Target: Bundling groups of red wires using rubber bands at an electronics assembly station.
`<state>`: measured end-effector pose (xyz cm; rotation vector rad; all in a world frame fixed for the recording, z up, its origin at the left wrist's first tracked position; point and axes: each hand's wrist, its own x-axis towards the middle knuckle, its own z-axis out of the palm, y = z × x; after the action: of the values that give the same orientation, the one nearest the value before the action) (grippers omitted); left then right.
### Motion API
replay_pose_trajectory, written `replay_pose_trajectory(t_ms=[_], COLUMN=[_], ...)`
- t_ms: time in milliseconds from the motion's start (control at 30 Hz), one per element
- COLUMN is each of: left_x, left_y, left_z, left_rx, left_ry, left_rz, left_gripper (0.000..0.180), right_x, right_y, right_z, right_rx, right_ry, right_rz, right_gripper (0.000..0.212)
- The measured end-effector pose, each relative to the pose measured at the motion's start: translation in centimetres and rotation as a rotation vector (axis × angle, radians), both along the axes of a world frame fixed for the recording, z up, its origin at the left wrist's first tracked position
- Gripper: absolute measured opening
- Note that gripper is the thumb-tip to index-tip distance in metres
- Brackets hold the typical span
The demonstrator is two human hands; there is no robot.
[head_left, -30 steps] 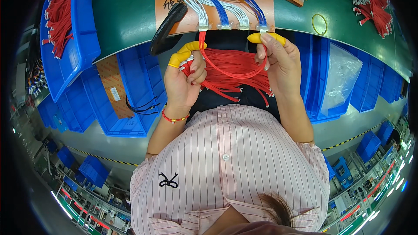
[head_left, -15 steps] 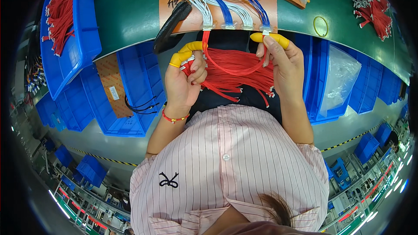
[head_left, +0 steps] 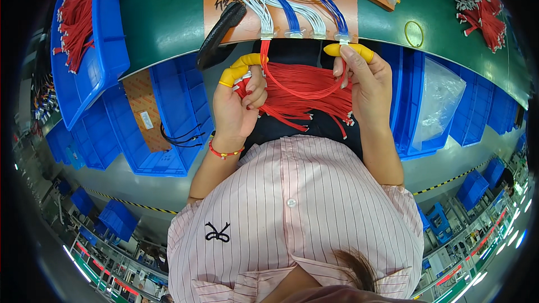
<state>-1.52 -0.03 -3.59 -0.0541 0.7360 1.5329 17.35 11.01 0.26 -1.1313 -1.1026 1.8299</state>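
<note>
My left hand (head_left: 238,101), with yellow finger cots, is closed round the white-tipped end of a bundle of red wires (head_left: 309,78) that hangs above my lap. Its cot-covered fingertip touches the red wires below the left-hand connector (head_left: 267,36) on the board edge. My right hand (head_left: 368,81), one finger in a yellow cot, pinches the end of a looped red wire lead (head_left: 306,96) just under the right-hand connector (head_left: 342,38). That loop runs between the two connectors. White wires (head_left: 252,0) and blue wires (head_left: 283,5) come into the row of connectors from above.
An orange board (head_left: 351,14) lies at the front edge of the green table (head_left: 168,17), with a black strap-like thing (head_left: 222,33) on its left. Blue bins (head_left: 115,50) stand left and right below the table. More red leads (head_left: 483,11) lie at far right, near yellow rings (head_left: 414,33).
</note>
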Motion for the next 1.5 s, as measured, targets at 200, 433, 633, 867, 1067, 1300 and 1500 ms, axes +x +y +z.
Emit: replay_pose_trajectory(t_ms=[200,433,633,867,1067,1300,1500], left_x=[-0.1,0.0,0.6,0.3,0.7,1.7,2.4], left_y=[-0.1,0.0,0.0,-0.2,1.3,3.2,2.6], left_z=[0.0,-0.1,0.2,1.6,2.5,4.1,4.1], left_rx=[0.015,0.009,-0.002,0.066,0.032,-0.026,0.068], left_ry=[0.011,-0.003,0.042,0.105,0.274,0.416,0.369], left_rz=[-0.018,-0.021,-0.037,0.023,0.060,-0.041,-0.051], left_gripper=[0.032,0.033,0.033,0.031,0.025,0.028,0.029], right_x=[0.1,-0.5,-0.2,0.7,0.5,-0.1,1.9], right_y=[0.2,-0.5,0.0,-1.0,-0.7,-0.1,-3.2], right_z=[-0.2,-0.5,-0.8,-0.4,-0.5,-1.1,-1.0], right_rx=[-0.084,-0.164,-0.176,0.176,0.086,0.031,0.234], right_ry=[0.089,0.235,0.236,-0.173,0.032,0.135,-0.075], right_rz=[0.006,-0.103,-0.033,0.074,0.158,0.169,0.319], right_gripper=[0.025,0.025,0.026,0.032,0.034,0.036,0.030])
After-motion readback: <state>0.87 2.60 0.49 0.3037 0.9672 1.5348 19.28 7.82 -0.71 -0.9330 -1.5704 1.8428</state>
